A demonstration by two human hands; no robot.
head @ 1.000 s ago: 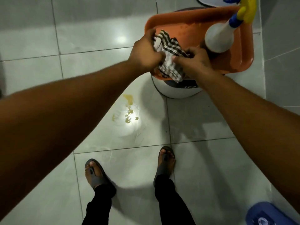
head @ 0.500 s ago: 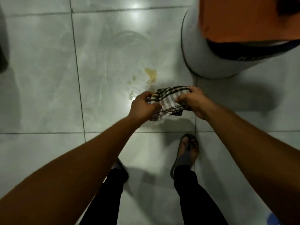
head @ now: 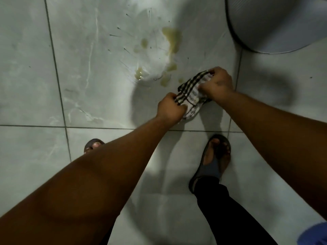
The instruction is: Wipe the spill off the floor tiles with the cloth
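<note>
The checked cloth, white with dark stripes, is bunched up between two hands, low over the pale floor tiles. I cannot tell if it touches the floor. The left hand is curled into a fist and squeezes the near end of the cloth. The right hand is also closed tight, gripping the far end, with its knuckles up. The two hands are close together, with only the bunched cloth between them. Both arms are bare and reach out long and almost straight from the bottom of the view, the left arm from the lower left and the right arm from the right side. The spill is yellow and lies on the tile just past the cloth. It is made of one big blotch and several small drops, with thin dark splash lines around it. The closest drops sit just beside the cloth. A bright light shines on the wet part of the tile. Below the hands, two feet stand on the floor in sandals: the right sandal is easy to see, and the left sandal peeks out from behind the left arm. A black trouser leg goes down to the right foot. A round grey bin stands at the top right, near the spill. A bit of something blue shows in the bottom right corner.
</note>
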